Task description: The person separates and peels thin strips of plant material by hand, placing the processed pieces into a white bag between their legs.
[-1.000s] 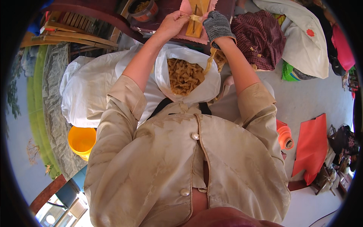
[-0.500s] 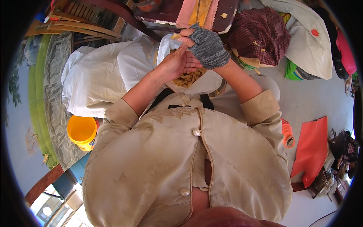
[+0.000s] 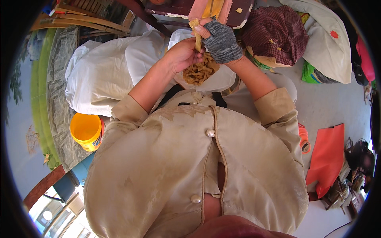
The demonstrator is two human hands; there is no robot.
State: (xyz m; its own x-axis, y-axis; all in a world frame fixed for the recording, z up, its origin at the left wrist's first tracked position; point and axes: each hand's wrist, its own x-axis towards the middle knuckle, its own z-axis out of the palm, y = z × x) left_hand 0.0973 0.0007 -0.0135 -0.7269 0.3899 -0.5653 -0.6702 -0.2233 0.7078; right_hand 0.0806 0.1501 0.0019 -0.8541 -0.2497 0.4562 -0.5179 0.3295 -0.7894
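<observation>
Over an open white bag [image 3: 224,78] of brownish strip-like pieces [image 3: 195,74], my left hand [image 3: 180,55] and my right hand [image 3: 218,41], which wears a grey fingerless knit glove, both grip a pale tan strip [image 3: 197,35]. The strip stands roughly upright, its lower end in my left fingers and its upper part pinched by my right. Just past my hands, a yellow wooden board [image 3: 215,7] rests on a pink cloth [image 3: 196,8] on a dark red, chipped seat [image 3: 242,18]. The middle of the board's near part is hidden behind my right hand.
White sacks [image 3: 95,79] lie left, beside a yellow bucket [image 3: 85,129] and wooden slatted furniture [image 3: 79,23]. A checked cloth bundle [image 3: 274,31] and pale sack [image 3: 325,47] sit at upper right. An orange-red sheet [image 3: 325,154] lies at lower right on the grey floor.
Both hands have come back from the wooden board to above the bag, nearer my body. The strip, earlier stretched across the board, is now held upright between my hands.
</observation>
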